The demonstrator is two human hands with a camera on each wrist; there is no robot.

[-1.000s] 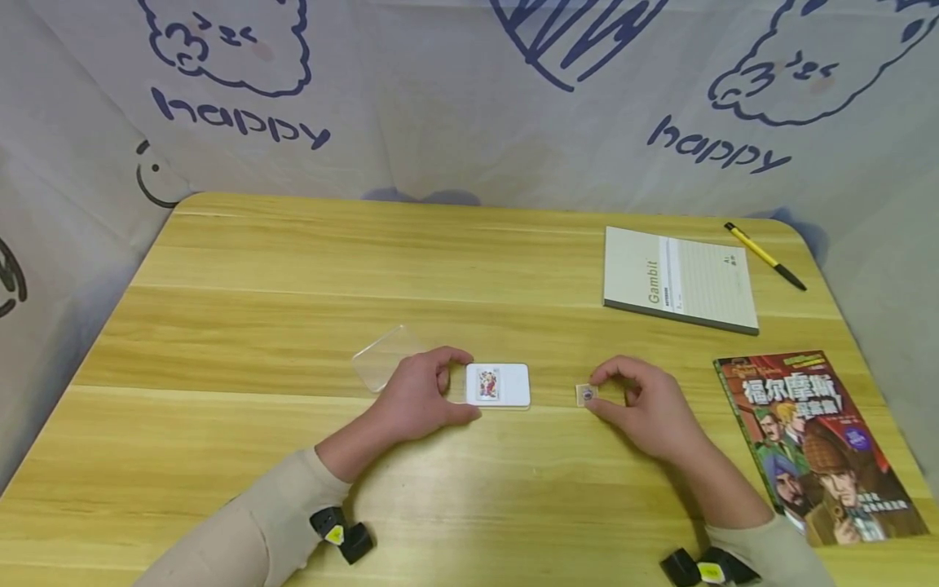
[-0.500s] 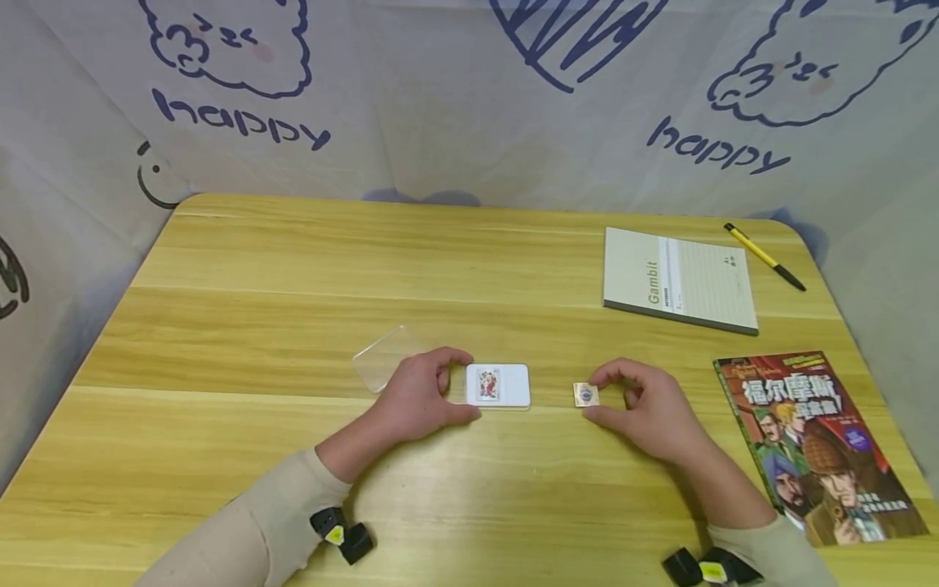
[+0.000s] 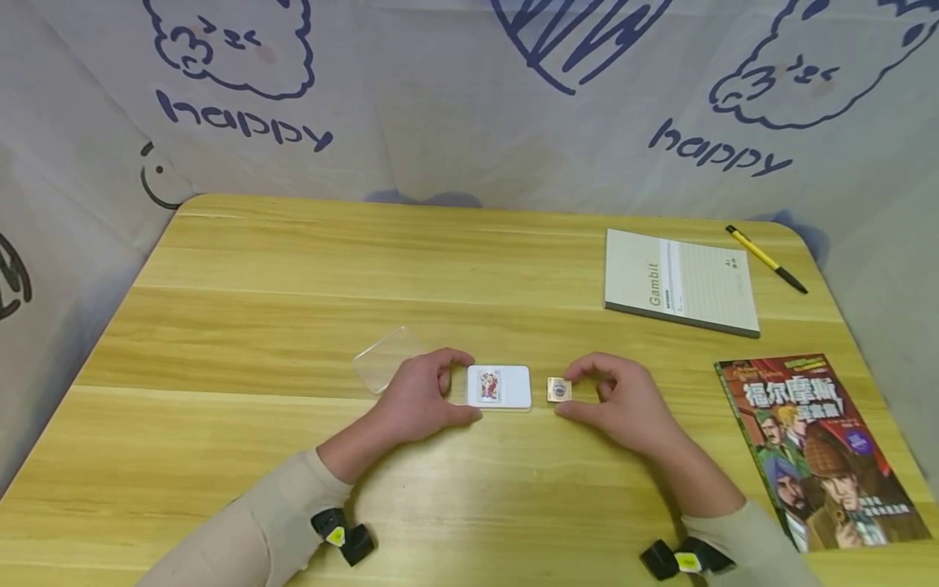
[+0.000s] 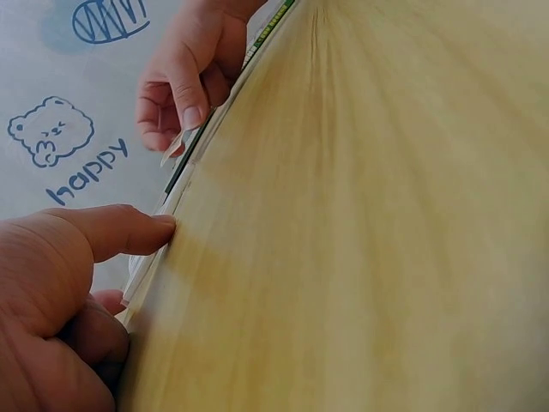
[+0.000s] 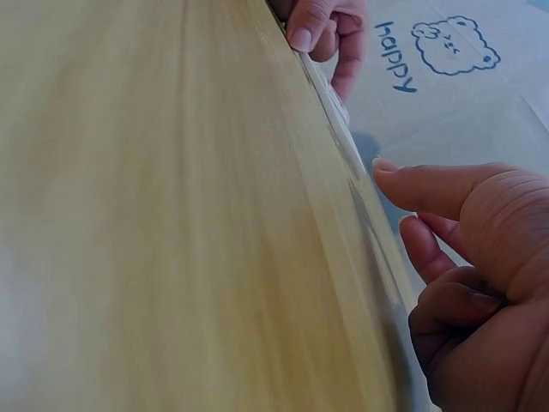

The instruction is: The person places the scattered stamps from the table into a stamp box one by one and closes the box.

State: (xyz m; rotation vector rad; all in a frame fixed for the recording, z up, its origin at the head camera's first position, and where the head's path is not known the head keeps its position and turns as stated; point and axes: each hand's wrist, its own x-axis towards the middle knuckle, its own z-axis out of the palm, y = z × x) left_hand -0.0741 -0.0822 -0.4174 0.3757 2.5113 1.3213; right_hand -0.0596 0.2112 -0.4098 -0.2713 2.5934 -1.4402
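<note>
In the head view, a flat white case (image 3: 517, 387) with rounded corners lies mid-table. A small colourful stamp (image 3: 489, 386) sits on its left half. My left hand (image 3: 421, 395) holds the case by its near and far edges, thumb in front and index finger behind. Just right of the case, my right hand (image 3: 623, 403) pinches a small square tan stamp (image 3: 559, 390) with a dark round motif between thumb and index finger. The left wrist view shows this stamp edge-on as a thin pale sliver (image 4: 174, 148), close over the table.
Behind my left hand lies a clear plastic cover (image 3: 377, 359). A Gambit notebook (image 3: 704, 281) and a yellow-black pen (image 3: 766, 258) lie at the back right. A comic-style book (image 3: 822, 448) is beside my right forearm. Printed cloth (image 3: 469, 122) hangs behind the table (image 3: 293, 261).
My right hand has moved left with the tan stamp, bringing it nearer the white case. The stamp's face now shows more fully. My left hand keeps its hold on the case.
</note>
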